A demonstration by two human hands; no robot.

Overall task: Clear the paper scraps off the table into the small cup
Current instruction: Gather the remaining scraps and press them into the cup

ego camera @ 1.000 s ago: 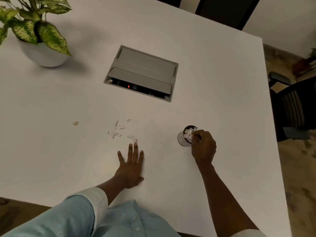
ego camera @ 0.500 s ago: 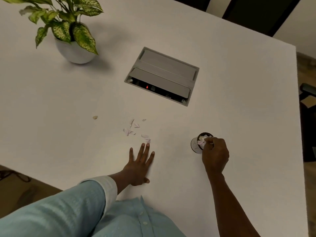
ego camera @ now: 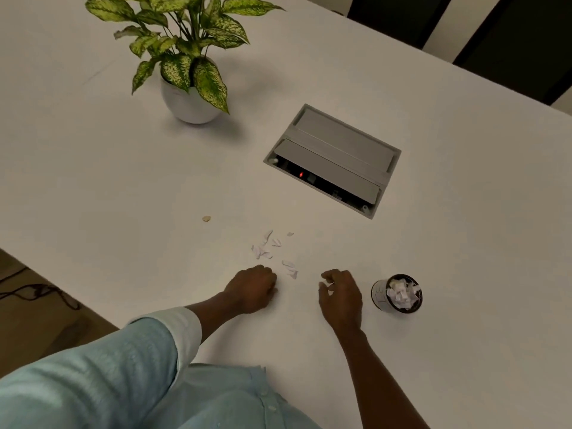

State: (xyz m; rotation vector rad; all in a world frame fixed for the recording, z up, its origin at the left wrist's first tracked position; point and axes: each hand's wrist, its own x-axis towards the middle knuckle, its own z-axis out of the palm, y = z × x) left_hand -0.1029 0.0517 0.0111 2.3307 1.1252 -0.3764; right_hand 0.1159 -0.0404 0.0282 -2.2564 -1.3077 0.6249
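I am seeing the cup [ego camera: 396,294] sitting heaped with scraps, more scraps [ego camera: 272,250] lying on the bench [ego camera: 123,187]; left hand [ego camera: 252,289] curling shut, right hand [ego camera: 340,294] loosely apart, empty.

The room is dim and warm-toned, so the white desk [ego camera: 93,181] reads greyish; the potted plant [ego camera: 185,57] throws a soft shadow to its right, so light comes from the left; no glare anywhere; edges bow from the wide lens; the near sleeve [ego camera: 93,382] is blurred.
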